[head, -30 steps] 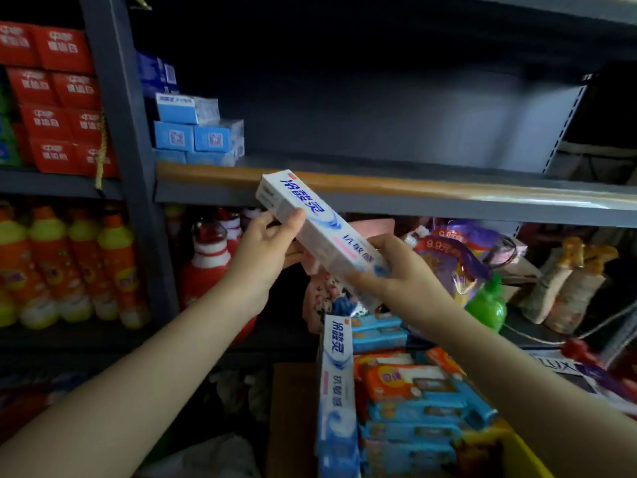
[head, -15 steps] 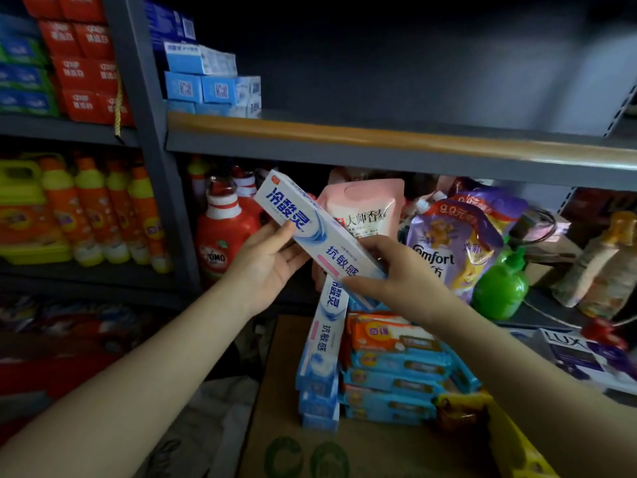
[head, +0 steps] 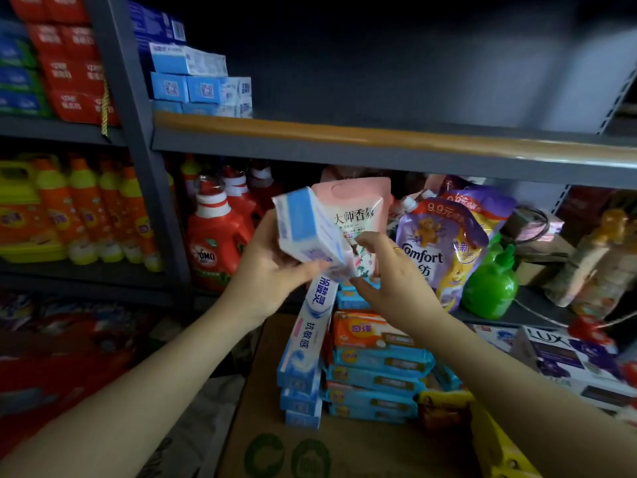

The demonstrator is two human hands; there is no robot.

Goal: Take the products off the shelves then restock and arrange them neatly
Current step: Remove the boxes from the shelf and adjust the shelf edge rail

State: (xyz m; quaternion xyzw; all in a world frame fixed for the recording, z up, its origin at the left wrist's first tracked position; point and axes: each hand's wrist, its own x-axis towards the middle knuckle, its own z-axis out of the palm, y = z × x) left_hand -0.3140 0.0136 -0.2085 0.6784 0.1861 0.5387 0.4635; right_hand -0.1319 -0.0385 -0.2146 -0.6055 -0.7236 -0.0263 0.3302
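Restocking step in hand: left hand [head: 272, 267] grips a blurred toothpaste box [head: 306, 232] in front of the lower shelf's goods, above the carton [head: 262, 426]; right hand [head: 389, 277] sits at its lower end, fingers curled, contact unclear. Next move likely: lift it to the upper shelf [head: 396, 139], flush beside the blue boxes [head: 203, 88].

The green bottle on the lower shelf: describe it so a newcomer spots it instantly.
Find the lower shelf under the brown-edged shelf. Right of the purple Comfort pouch stands the green bottle: squat, round and the only bright green item there.
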